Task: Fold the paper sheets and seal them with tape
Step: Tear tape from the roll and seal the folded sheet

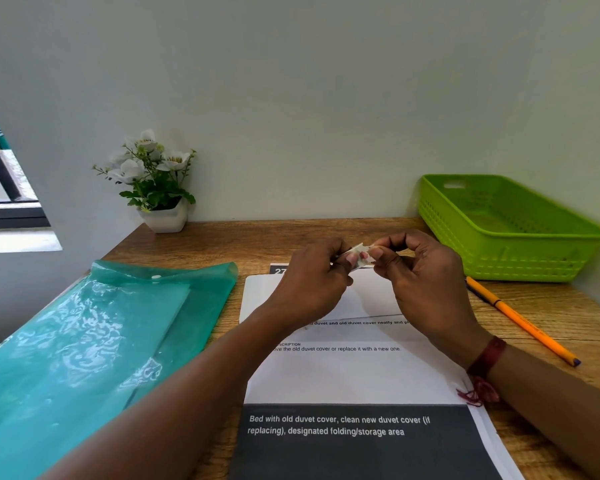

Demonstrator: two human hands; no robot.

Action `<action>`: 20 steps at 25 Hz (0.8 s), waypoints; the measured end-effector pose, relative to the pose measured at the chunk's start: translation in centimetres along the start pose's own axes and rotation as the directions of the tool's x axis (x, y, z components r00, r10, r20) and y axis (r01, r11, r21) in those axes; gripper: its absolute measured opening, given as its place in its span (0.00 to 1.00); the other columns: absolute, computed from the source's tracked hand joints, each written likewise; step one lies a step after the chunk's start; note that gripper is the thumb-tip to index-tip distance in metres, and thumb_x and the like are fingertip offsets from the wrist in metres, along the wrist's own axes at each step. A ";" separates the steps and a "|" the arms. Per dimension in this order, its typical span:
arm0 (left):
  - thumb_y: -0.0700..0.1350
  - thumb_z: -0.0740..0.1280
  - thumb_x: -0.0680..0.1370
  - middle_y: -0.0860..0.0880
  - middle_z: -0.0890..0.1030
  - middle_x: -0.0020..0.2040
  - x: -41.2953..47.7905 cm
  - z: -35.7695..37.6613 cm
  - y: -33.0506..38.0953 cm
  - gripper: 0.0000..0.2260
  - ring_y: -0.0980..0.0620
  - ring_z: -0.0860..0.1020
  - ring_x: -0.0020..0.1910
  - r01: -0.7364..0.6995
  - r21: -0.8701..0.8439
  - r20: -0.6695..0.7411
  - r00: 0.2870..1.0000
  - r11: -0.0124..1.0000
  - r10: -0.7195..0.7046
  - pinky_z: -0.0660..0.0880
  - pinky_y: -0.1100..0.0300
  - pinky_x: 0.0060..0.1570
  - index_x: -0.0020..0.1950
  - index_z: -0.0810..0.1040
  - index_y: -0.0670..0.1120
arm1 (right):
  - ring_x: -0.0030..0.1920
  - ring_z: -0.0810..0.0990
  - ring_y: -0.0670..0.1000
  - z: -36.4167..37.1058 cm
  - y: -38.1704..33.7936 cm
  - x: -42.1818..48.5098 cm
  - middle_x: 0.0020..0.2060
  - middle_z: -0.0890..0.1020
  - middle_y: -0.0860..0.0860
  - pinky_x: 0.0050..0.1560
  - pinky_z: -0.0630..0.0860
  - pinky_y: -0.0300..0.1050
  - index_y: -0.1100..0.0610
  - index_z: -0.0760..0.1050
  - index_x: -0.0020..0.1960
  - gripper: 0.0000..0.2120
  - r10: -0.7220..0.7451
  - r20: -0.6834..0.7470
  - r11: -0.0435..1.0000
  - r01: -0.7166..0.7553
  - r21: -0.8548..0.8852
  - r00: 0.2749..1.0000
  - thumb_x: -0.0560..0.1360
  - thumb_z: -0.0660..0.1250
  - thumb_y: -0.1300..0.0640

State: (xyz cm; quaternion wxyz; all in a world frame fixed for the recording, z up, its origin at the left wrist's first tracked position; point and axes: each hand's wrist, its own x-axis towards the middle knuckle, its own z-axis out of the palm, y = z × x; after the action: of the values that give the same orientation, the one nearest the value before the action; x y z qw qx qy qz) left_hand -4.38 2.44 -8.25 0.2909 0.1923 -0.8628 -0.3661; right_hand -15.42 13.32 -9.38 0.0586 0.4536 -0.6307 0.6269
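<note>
Head view: on our tabletop (pixel 229 240), the teal folder (pixel 49 393), left of our left hand (pixel 312 282), holds a pale sheet (pixel 125 323). Beneath both hands the paper sheets (pixel 354 375) read "Bed with old duvet cover". A green basket (pixel 499 261) sits beyond our right hand (pixel 426 282). Both hands pinch one tape scrap (pixel 361 255) between them.
</note>
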 end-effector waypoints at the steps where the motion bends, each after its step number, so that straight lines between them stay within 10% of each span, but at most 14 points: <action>1: 0.46 0.61 0.82 0.50 0.81 0.45 -0.1 0.0 -0.1 0.08 0.57 0.83 0.42 -0.002 -0.050 0.026 1.000 0.999 0.004 0.75 0.58 0.41 0.44 0.76 0.48 | 0.41 0.84 0.50 -0.1 0.0 0.1 0.40 0.84 0.46 0.46 0.82 0.51 0.45 0.78 0.39 0.11 0.025 -0.001 0.999 -0.025 0.030 1.000 0.74 0.71 0.60; 6: 0.43 0.59 0.83 0.52 0.79 0.44 -0.1 -0.1 -0.4 0.09 0.52 0.84 0.47 -0.018 -0.197 0.097 0.995 0.980 0.038 0.77 0.40 0.53 0.44 0.75 0.49 | 0.40 0.85 0.51 -0.7 0.1 1.0 0.37 0.84 0.47 0.42 0.82 0.48 0.50 0.80 0.40 0.08 0.140 0.030 0.968 -0.143 0.207 0.990 0.74 0.71 0.62; 20: 0.43 0.58 0.83 0.45 0.79 0.47 -0.2 -0.2 -0.3 0.10 0.53 0.83 0.46 -0.049 -0.176 0.102 0.992 0.983 0.068 0.76 0.39 0.54 0.48 0.75 0.40 | 0.41 0.85 0.51 -1.3 0.0 1.4 0.36 0.86 0.51 0.43 0.83 0.49 0.55 0.81 0.40 0.05 0.203 0.151 0.932 -0.238 0.272 0.968 0.73 0.71 0.63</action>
State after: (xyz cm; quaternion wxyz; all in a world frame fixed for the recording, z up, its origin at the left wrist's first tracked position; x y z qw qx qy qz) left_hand -4.00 2.22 -8.46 0.2703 0.1208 -0.8473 -0.4410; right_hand -16.86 13.72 -8.25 -0.1168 0.4203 -0.5822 0.6862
